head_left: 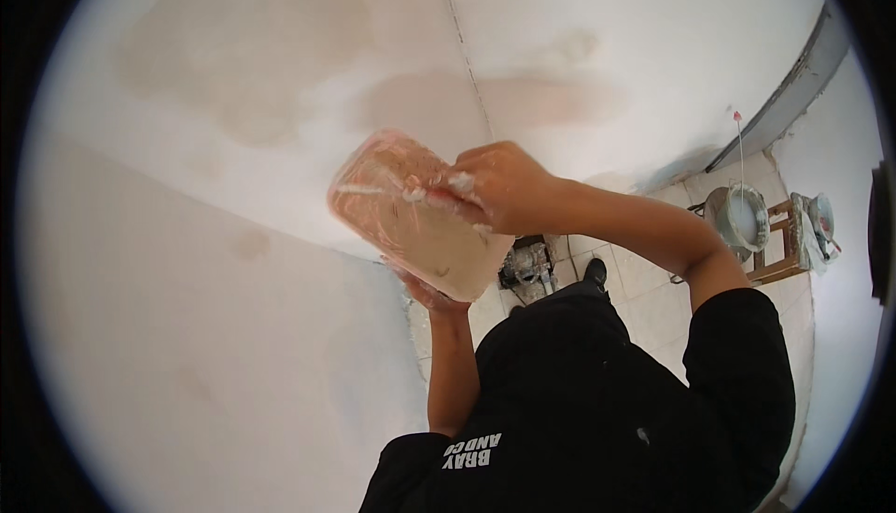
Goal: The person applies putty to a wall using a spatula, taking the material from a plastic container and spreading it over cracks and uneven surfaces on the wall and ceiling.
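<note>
A rounded rectangular pinkish translucent plastic tub (pixel 467 253), smeared with whitish filler, is held up tilted before the wall. My left hand (pixel 431 291) supports it from beneath, mostly hidden behind its lower edge. Over the tub, my right hand (pixel 509 186) is closed, with white filler on the fingers. From its grip a thin flat tool (pixel 373 192), edged in white, seems to reach left across the tub. Its handle is hidden in the fist, and its exact kind cannot be made out.
Pale walls (pixel 224 74) with beige damp-looking patches meet at a corner ahead. At right, a whitish bucket (pixel 744 216) with a thin stick stands by a wooden stool (pixel 786 242). Below, a filler-spattered object (pixel 530 268) sits on the tiled floor (pixel 644 280) near my shoe.
</note>
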Tool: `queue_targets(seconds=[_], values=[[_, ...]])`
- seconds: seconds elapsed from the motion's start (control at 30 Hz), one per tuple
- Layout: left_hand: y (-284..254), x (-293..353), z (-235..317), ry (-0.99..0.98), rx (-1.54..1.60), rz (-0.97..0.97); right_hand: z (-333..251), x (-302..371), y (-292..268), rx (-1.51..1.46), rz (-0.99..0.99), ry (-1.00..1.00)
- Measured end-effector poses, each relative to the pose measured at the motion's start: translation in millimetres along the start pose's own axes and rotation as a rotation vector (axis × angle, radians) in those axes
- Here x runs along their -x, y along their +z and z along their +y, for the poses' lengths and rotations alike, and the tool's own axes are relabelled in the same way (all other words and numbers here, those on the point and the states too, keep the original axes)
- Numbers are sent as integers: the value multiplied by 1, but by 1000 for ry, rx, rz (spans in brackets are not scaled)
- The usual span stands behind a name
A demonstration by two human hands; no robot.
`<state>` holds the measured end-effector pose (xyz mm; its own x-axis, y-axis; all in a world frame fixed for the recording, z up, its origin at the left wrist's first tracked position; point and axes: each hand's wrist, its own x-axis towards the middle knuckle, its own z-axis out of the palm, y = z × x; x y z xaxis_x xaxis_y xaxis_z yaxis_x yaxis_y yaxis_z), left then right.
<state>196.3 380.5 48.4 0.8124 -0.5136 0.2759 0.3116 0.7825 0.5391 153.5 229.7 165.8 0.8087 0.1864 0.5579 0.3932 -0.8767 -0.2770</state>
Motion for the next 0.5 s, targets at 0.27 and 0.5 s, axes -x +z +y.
queue_targets(seconds=[0.27, 0.5], values=[[-6, 0, 1, -61, 33, 3, -1, 11, -6, -180, -62, 123], [1, -1, -1, -40, -118, 80, -14, 16, 14, -159, 112, 286]])
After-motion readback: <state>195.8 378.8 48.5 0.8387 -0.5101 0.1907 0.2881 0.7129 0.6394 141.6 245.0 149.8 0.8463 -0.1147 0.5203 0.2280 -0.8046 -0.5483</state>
